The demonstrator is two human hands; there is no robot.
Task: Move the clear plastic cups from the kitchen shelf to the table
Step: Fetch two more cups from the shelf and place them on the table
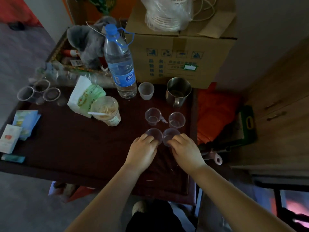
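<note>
Four clear plastic cups stand upright in a tight square on the dark red bench (87, 141), toward its right side. The near-left cup (154, 135) is held in the grip of the left hand (142, 152), the fingers curled round its near wall; the near-right cup (170, 135) is held the same way in the grip of the right hand (185, 150). These two cups sit just beside each other, rims nearly touching. Behind them the far-left cup (153, 115) and the far-right cup (176, 119) stand free, no hand on them. Farther back a frosted small cup (146, 90) stands between a large water bottle (120, 64) with a blue cap and a steel mug (178, 91). A cardboard box (180, 52) rises behind the mug, with a bagged stack of paper cups (167, 14) on top. Left of the square stands a takeaway drink cup (106, 110), touching a white and green paper packet (85, 96). At the far left corner of the bench are three more clear cups (39, 92), blurred. A grey plush toy (88, 41) sits in a tray behind the bottle, and small paper boxes (15, 131) lie on the left edge.
</note>
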